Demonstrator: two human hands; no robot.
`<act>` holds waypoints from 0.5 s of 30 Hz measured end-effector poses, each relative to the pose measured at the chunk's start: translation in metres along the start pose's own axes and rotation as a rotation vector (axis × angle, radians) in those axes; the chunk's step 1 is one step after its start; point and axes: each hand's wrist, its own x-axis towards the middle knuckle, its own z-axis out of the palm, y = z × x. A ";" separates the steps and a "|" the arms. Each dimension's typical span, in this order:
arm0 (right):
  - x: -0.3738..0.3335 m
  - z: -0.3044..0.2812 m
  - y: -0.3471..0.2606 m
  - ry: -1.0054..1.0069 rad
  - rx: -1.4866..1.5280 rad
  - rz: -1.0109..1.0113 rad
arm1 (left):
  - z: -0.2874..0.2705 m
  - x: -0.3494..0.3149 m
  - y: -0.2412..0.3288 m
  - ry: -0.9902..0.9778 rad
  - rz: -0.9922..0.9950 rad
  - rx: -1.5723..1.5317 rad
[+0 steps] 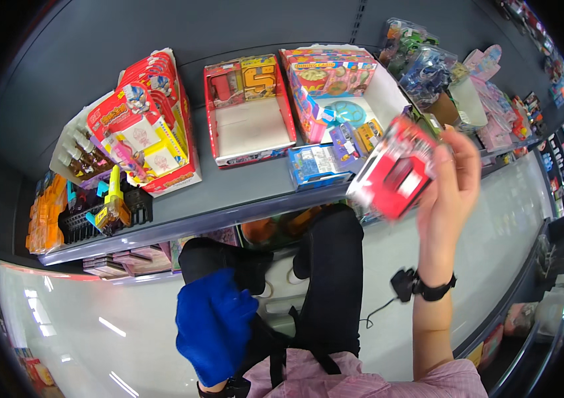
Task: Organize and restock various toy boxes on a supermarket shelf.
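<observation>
Raised in front of the shelf at the right, my right hand is closed on the edge of a small red box. The box is tilted and slightly blurred, with a dark shape and a white patch on its face. Low at the left, by my knee, a blue cloth wraps over my left hand and hides its fingers; the hand holds the cloth. Behind the red box, several small boxes lie at the front of an open pink display carton.
A mostly bare red-rimmed tray sits mid-shelf. To its left stand a red display carton, a black basket and orange toys. Bagged toys crowd the right. My knees reach the shelf edge; another rack stands at lower right.
</observation>
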 end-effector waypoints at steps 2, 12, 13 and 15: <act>-0.036 0.026 -0.009 -0.084 0.307 0.407 | -0.001 -0.003 0.004 -0.011 0.007 -0.013; -0.166 0.076 -0.011 -0.458 0.716 1.016 | 0.006 -0.005 0.022 -0.052 0.029 -0.185; -0.164 0.076 -0.007 -0.562 0.756 1.067 | 0.005 -0.008 0.024 -0.057 0.020 -0.203; -0.167 0.073 -0.007 -0.657 0.795 1.125 | 0.005 -0.009 0.025 -0.071 0.016 -0.236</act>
